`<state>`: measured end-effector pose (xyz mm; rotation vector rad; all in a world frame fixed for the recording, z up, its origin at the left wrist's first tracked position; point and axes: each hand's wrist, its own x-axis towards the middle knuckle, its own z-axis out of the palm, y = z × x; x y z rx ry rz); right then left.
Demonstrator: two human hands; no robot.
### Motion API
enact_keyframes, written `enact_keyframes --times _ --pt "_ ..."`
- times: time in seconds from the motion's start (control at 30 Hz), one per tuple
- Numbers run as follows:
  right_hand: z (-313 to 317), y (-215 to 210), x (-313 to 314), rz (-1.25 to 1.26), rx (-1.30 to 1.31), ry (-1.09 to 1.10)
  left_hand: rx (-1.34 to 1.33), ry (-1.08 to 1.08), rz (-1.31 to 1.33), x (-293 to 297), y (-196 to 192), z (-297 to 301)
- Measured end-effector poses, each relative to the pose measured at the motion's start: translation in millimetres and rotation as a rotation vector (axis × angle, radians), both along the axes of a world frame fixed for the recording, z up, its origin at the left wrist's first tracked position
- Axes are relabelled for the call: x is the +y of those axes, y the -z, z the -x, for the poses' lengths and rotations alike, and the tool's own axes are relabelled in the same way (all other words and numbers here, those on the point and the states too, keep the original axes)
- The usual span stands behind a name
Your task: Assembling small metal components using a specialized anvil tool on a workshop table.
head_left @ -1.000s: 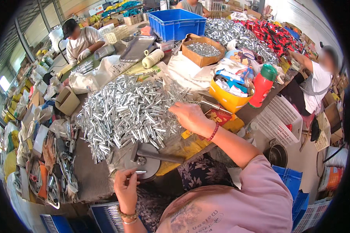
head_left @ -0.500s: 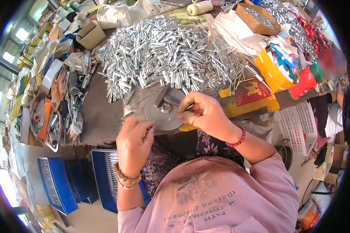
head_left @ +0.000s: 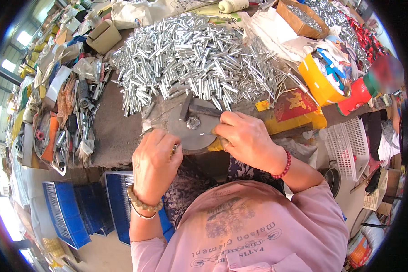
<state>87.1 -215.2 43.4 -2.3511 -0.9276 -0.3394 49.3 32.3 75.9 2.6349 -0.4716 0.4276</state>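
Thin pin [head_left: 207,134] pinched in right hand [head_left: 245,138] over round metal plate [head_left: 190,129] | left hand [head_left: 154,163] clenched on small part | seating judged underway; careful alignment needed next

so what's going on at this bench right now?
A person is working over a round grey metal disc at the bench edge. The right hand pinches a thin metal pin over the disc; the left hand grips a small part beside it. A hammer lies on the disc, before a big pile of silver tubes.
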Motion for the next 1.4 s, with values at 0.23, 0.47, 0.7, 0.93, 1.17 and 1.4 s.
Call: enact_keyframes --times 0.23,0.47,0.7,0.93,1.17,1.4 --pt "-3.2 2.8 7.7 -0.02 0.016 -0.011 0.06 0.081 0.042 -3.6 20.4 -22.1" --pt "-4.6 7.0 4.3 -0.049 -0.006 -0.008 0.185 0.041 0.316 7.4 34.5 -14.6" --pt "-14.9 1.6 7.2 0.03 -0.08 -0.087 0.075 -0.065 0.391 0.9 43.5 -6.9" --pt "-23.8 5.1 11.2 0.044 -0.147 -0.149 0.018 -0.038 0.305 5.2 43.5 -12.5" --pt "-31.4 -1.9 9.8 0.15 -0.202 -0.217 0.13 -0.05 0.385 3.0 41.8 -11.3" --pt "-42.2 -2.8 10.3 0.135 -0.172 -0.331 0.148 -0.051 0.446 5.5 47.6 -11.3"
